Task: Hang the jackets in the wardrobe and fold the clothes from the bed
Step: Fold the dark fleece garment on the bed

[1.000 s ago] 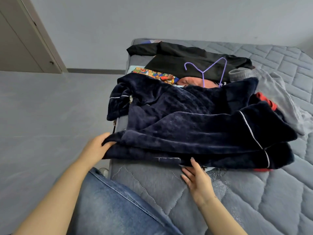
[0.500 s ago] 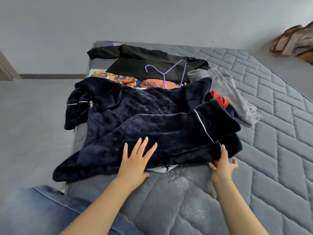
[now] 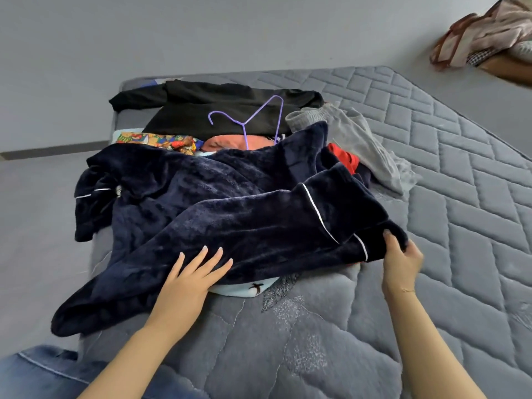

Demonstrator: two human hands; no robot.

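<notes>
A dark navy plush garment [image 3: 218, 214] with white piping lies spread over a pile of clothes on the grey quilted mattress [image 3: 460, 226]. My left hand [image 3: 190, 280] presses flat on its near edge, fingers straight. At the garment's right corner, my right hand [image 3: 400, 257] pinches the fabric. Behind it lie a black garment [image 3: 213, 110], a purple wire hanger [image 3: 250, 119], a grey garment [image 3: 357, 139], a red piece [image 3: 344, 158], a colourful printed cloth [image 3: 155, 139] and a pink item [image 3: 230, 144]. A light blue cloth [image 3: 244, 287] peeks out under the navy one.
The grey floor [image 3: 34, 226] runs along the bed's left side, with a plain wall behind. A bag with fabric [image 3: 483, 36] sits at the top right beyond the bed. My denim-clad leg [image 3: 43, 372] shows at the bottom left.
My left hand moved from the garment's left corner onto its near edge. My right hand slid right and took hold of the right corner. The view panned right.
</notes>
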